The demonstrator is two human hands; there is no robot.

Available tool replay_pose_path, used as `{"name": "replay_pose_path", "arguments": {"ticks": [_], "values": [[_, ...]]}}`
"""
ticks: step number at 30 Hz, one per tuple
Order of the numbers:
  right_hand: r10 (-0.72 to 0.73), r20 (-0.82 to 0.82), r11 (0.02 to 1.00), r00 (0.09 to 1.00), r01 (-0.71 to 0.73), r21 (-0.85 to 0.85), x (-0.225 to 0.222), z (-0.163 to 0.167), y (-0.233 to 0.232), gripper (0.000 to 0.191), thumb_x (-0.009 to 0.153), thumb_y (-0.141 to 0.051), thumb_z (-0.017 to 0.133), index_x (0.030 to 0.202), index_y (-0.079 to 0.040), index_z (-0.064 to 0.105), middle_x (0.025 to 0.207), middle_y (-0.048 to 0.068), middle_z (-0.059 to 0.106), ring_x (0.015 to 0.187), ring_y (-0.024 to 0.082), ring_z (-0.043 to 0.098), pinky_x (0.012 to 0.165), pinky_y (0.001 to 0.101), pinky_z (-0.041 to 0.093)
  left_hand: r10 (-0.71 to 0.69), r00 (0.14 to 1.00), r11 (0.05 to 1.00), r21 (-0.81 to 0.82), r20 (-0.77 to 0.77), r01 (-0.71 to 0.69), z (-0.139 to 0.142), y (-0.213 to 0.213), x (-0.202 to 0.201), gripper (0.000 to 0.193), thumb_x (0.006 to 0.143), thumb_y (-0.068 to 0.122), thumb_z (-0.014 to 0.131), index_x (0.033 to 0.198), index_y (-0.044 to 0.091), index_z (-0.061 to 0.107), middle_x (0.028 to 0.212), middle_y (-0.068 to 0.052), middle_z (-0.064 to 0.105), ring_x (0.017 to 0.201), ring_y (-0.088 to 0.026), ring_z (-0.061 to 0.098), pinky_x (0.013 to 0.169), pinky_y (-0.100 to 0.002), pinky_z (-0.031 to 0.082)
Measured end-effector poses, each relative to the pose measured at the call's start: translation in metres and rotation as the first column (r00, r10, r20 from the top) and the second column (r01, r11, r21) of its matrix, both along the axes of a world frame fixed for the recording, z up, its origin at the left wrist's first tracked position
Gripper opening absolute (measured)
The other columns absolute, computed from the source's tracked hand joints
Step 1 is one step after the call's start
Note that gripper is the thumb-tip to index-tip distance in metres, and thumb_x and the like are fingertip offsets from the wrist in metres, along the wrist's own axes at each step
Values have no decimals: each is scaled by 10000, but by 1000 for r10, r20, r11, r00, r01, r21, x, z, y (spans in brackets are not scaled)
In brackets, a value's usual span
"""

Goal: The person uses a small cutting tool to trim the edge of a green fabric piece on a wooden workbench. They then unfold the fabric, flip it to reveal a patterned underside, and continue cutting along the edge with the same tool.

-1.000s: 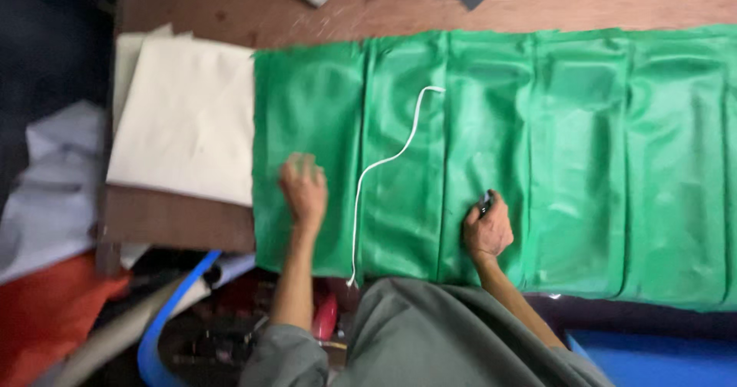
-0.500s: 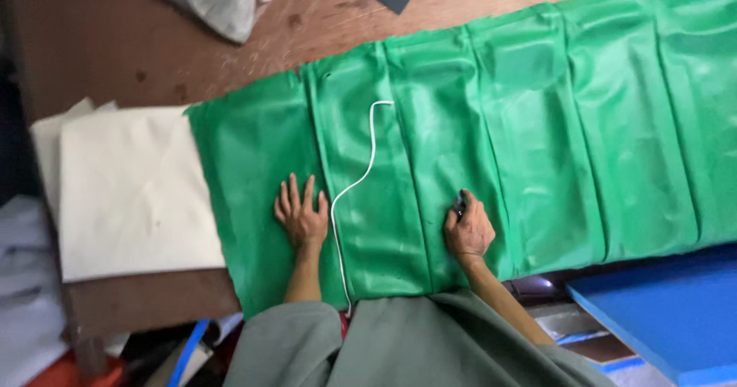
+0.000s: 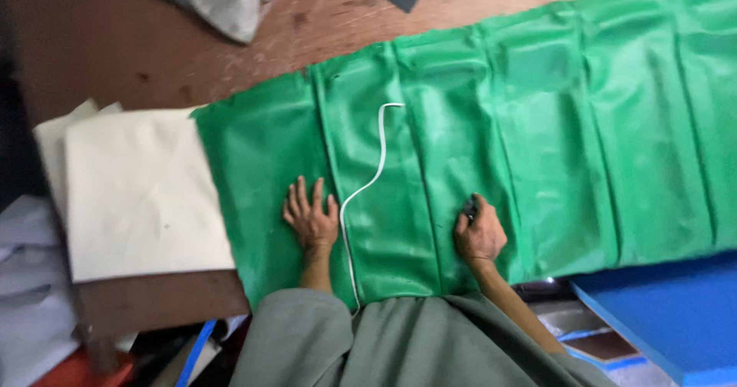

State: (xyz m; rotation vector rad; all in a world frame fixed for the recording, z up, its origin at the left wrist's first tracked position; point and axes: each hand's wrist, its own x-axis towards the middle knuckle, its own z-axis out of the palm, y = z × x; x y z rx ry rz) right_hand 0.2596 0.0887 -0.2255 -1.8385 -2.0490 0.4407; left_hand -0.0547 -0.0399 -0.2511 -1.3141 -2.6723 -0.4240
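sewing workshop | green fabric (image 3: 491, 149) spread on worktable (image 3: 153, 49); cream cloth (image 3: 138, 195)

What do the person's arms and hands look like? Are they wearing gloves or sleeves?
No gloves: the left hand and right hand are bare, with no rings or watch visible. The forearms are bare too. Loose grey-green cloth sleeves begin near the elbows, part of the same grey-green garment.

cord (image 3: 367, 183) on sheet (image 3: 553, 133), between hands, paper (image 3: 138, 191) left

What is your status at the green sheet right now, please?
Left hand flat, open on green sheet. Right hand closed on small dark tool. White cord lies between hands.
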Motion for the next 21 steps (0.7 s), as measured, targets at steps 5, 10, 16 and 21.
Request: {"name": "replay_pose_path", "arguments": {"ticks": [5,10,16,21], "values": [[30,-12,999,999,-30,27,4,-5,4,426,913,-223,671,1332,-170,610,1124,101,683,974,326,677,800,454,539,9,1000,1000,25,15,-9,0,3,6,504,950,388,636,1438,268,596,1614,-117,418,1477,-368,373,1187,-582,274],[46,22,998,999,-47,46,7,-6,6,434,910,-227,674,1332,-161,594,1117,102,680,969,334,671,779,457,533,23,998,999,40,57,-25,2,5,10,509,948,378,635,1444,271,592,1627,-104,402,1486,-362,362,1196,-579,267],[55,26,997,998,-56,50,5,1,7,419,928,-217,663,1334,-145,592,1113,105,678,977,334,671,796,454,535,19,998,999,40,56,-21,4,7,10,507,948,369,633,1442,263,592,1628,-111,401,1483,-364,365,1194,-577,265],[73,-7,996,997,-72,58,3,7,8,435,907,-204,656,1331,-137,588,1129,109,679,977,336,671,789,455,533,13,999,999,42,53,-15,5,6,10,504,956,372,629,1446,260,589,1624,-114,406,1479,-366,370,1190,-575,271]]}}
